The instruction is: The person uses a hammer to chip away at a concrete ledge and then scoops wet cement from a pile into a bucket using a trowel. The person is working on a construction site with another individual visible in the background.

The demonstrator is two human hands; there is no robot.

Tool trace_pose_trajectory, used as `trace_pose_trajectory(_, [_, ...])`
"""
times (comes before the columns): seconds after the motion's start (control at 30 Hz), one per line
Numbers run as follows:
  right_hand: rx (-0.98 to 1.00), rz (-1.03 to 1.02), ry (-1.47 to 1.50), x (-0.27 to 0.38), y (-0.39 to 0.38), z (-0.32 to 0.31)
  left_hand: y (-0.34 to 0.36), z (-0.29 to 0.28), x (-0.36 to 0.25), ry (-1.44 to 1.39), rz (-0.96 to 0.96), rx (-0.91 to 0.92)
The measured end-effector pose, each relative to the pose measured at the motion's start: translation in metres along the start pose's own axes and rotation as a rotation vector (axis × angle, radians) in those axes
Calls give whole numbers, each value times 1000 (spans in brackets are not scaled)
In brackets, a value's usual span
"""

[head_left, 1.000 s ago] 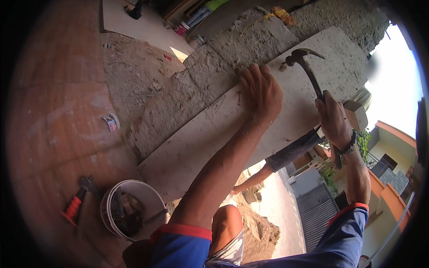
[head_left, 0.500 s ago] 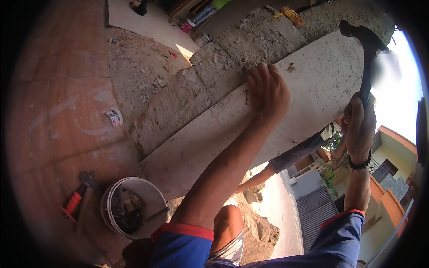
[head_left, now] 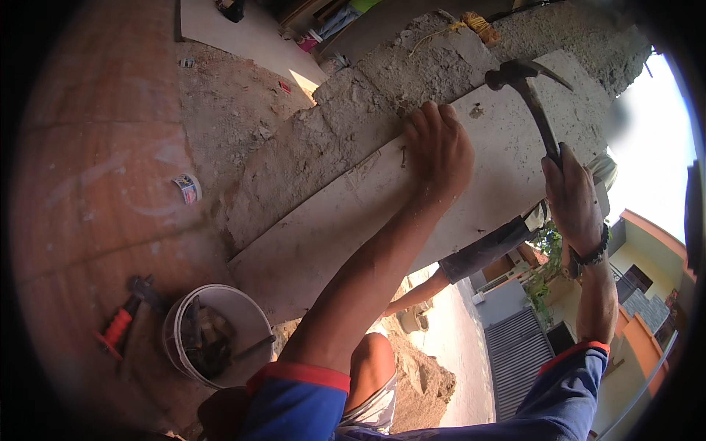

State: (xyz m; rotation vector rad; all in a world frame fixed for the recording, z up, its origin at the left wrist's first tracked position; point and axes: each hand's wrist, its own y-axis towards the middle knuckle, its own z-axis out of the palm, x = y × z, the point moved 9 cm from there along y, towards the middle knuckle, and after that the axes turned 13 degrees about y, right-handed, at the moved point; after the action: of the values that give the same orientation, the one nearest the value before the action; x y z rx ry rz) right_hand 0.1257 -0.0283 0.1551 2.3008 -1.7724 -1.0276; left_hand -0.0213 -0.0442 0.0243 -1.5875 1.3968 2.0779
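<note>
A claw hammer (head_left: 537,103) with a dark head is gripped by its handle in my right hand (head_left: 575,202), raised over the right part of a long pale board (head_left: 331,213). The board lies along a rough concrete ledge (head_left: 346,110). My left hand (head_left: 441,151) rests at the board's upper edge, its fingers curled in; their tips are hidden, so what they pinch does not show. Beside that hand a small nail-like piece (head_left: 403,157) sticks from the board.
Lower left stands a white bucket (head_left: 170,334) holding tools, beside a red-handled hammer (head_left: 121,323). A small tub (head_left: 188,189) lies on the reddish floor. Yellow string (head_left: 479,28) sits on the ledge. Below the board, another person's sleeved arm (head_left: 485,253) reaches in near a sand pile (head_left: 423,382).
My right hand has swung the hammer left and down, bringing its head from beyond the board's far right to over the board. My left hand has barely moved.
</note>
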Motion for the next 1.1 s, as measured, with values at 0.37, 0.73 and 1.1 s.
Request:
trace_pose_trajectory(0.37, [-28, 135, 171, -18, -22, -3, -10, -11, 1, -95, 59, -110])
trace_pose_trajectory(0.73, [19, 197, 363, -75, -67, 17, -99, -68, 11, -454, 210, -480])
trace_pose_trajectory(1.1, [-25, 49, 256, -90, -63, 25, -63, -23, 73, -285, 180, -54])
